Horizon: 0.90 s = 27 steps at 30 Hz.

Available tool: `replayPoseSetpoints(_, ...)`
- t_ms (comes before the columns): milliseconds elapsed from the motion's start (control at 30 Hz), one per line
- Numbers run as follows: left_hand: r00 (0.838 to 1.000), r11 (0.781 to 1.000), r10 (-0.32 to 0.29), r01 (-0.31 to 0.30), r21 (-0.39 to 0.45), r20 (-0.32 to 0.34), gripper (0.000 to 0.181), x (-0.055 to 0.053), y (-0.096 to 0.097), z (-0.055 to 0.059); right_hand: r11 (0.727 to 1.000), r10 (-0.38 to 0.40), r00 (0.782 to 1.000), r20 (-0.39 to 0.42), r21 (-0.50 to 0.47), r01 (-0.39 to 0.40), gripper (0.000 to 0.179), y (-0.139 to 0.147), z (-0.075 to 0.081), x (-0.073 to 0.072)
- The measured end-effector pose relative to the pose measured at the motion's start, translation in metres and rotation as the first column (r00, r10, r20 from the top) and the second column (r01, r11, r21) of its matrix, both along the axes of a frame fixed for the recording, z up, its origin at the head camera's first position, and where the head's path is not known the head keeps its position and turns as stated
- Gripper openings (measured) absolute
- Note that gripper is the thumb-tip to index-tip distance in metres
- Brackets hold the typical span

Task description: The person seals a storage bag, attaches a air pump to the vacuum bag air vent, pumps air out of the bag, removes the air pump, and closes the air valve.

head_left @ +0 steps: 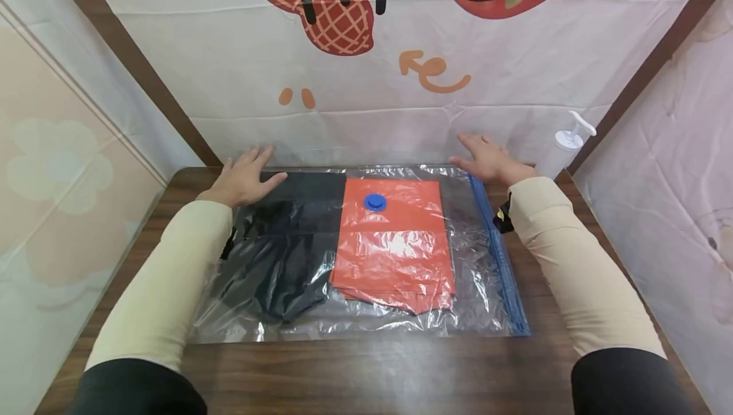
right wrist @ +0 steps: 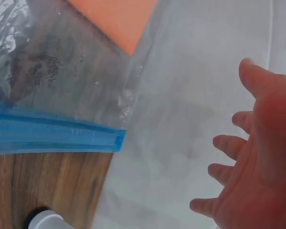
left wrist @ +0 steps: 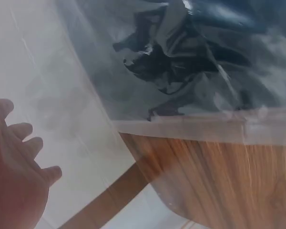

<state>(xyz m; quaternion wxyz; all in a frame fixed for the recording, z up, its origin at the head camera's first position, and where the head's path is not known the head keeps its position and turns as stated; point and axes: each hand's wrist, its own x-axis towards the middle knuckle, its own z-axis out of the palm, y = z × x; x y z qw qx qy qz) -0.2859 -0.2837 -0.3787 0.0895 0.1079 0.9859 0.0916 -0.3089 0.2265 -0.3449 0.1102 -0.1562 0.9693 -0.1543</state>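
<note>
A clear vacuum storage bag (head_left: 475, 275) lies flat on the wooden table, with a blue zip strip (head_left: 506, 275) along its right side and a round blue valve (head_left: 375, 202) on top. Inside it, dark folded fabric (head_left: 286, 243) lies on the left and an orange folded piece (head_left: 395, 256) beside it. My left hand (head_left: 243, 179) is at the bag's far left corner, fingers spread. Near the far right corner, my right hand (head_left: 487, 157) is spread too, by the zip strip's far end. Both palms show in the wrist views, holding nothing.
A white pump bottle (head_left: 564, 147) stands at the table's back right corner, close to my right wrist. Printed cloth walls (head_left: 366, 84) border the wooden table (head_left: 366, 377) at the back and on both sides.
</note>
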Motion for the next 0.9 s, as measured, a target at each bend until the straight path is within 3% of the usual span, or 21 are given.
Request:
replayPoseSetpoints(200,0.997,0.996,-0.082,0.082,0.041,-0.008,0.09,0.012,-0.003,0.0,0.993,0.105,0.991,-0.078,-0.052,-0.109,0.073,0.003,-0.004,0.016)
replayPoseSetpoints(400,0.992,0.991,-0.125,0.126,0.049,-0.013,0.083,0.028,-0.001,0.003,0.961,0.197,0.958,-0.21,-0.151,-0.231,0.056,-0.002,-0.014,0.041)
replayPoseSetpoints(700,0.978,0.976,-0.203,0.207,0.07,-0.05,0.064,0.054,0.019,0.014,0.955,0.172,0.96,-0.222,-0.202,-0.218,0.036,-0.001,-0.024,0.094)
replayPoseSetpoints(900,0.958,0.953,-0.276,0.283,0.104,-0.08,0.049,0.069,0.041,0.021,0.959,0.142,0.981,-0.134,-0.227,-0.17,0.031,0.009,-0.022,0.113)
